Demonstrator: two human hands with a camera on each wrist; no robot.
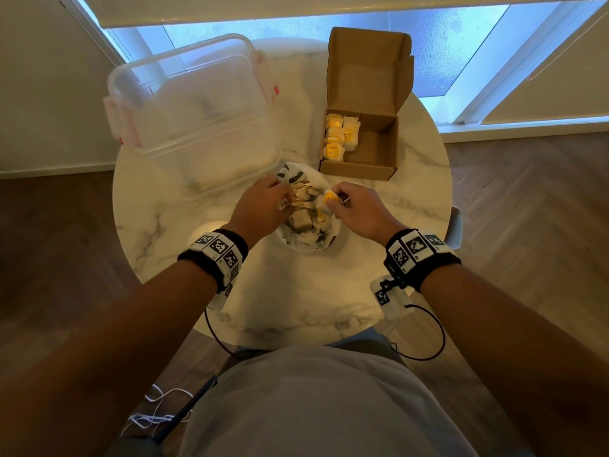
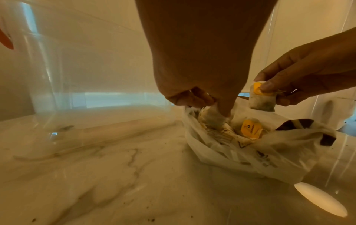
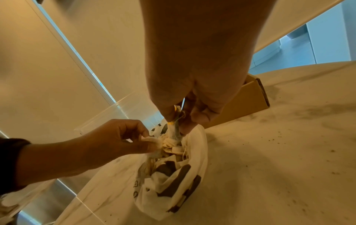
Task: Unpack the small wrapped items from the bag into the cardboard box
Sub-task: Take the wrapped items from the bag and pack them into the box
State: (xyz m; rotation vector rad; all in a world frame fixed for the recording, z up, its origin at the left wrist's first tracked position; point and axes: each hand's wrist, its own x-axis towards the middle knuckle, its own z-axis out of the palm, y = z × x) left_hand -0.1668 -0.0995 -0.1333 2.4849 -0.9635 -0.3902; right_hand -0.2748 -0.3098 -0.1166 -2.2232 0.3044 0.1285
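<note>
Mid-unpack rn: my right hand (image 1: 354, 206) has a pinch grip on one small white-wrapped item with a yellow label (image 2: 262, 97), lifted just above the mouth of the crumpled white plastic bag with dark print (image 1: 309, 239), thumb right on the yellow bit. Left hand (image 1: 260, 206) is down in the bag's left side w/ fingers pinched on another pale wrapped piece (image 3: 154, 143), can't tell if that's an item or just wrapper tbh. Bag sits in the middle of the round white marble surface (image 1: 296, 301), plenty more pieces inside. The open brown cardboard box (image 1: 379, 153) is just behind the bag, to the right, w/ a row of yellow-label items (image 1: 339, 135) packed on its left side, right side bare. Clear plastic tub (image 1: 197, 103) on the left, not involved afaik. Next move imo: carry the right one up and over the box's front wall and set it beside that row w/o snagging its string.
</note>
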